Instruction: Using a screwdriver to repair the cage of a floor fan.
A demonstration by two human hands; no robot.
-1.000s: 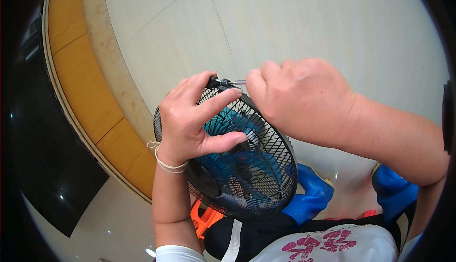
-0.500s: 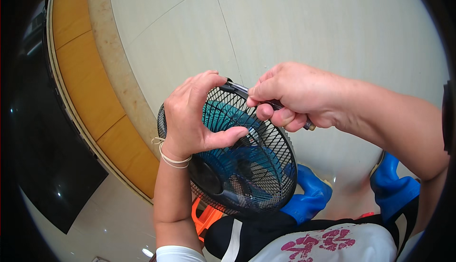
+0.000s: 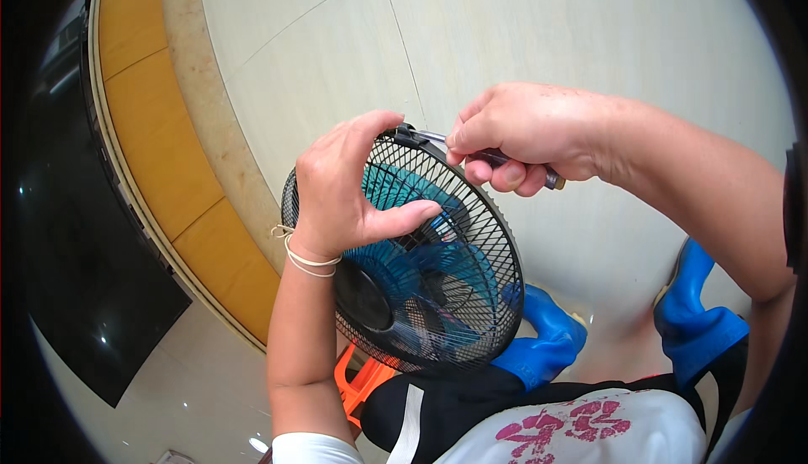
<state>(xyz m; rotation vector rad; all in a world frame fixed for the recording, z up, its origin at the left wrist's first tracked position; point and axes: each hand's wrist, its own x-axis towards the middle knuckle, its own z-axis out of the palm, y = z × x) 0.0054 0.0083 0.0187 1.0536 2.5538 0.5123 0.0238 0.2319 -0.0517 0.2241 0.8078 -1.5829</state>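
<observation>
A round fan with a black wire cage and teal-blue blades rests tilted by my legs. My left hand holds the fan's upper left side. Its fingers curve over the rim to the black clip, while the thumb stretches across the cage front. In my right hand is a screwdriver with a dark handle, gripped with curled fingers. Its thin metal shaft reaches left to the clip at the rim; the very tip is hard to make out.
Blue boots are on the pale tiled floor. An orange plastic piece, perhaps part of a stool, shows below the fan. Along the left runs a yellow-brown panelled strip beside a large dark glossy panel.
My right hand has risen slightly with the screwdriver, whose shaft now lies flatter against the clip. The fan's top and my left fingers have shifted up a little.
</observation>
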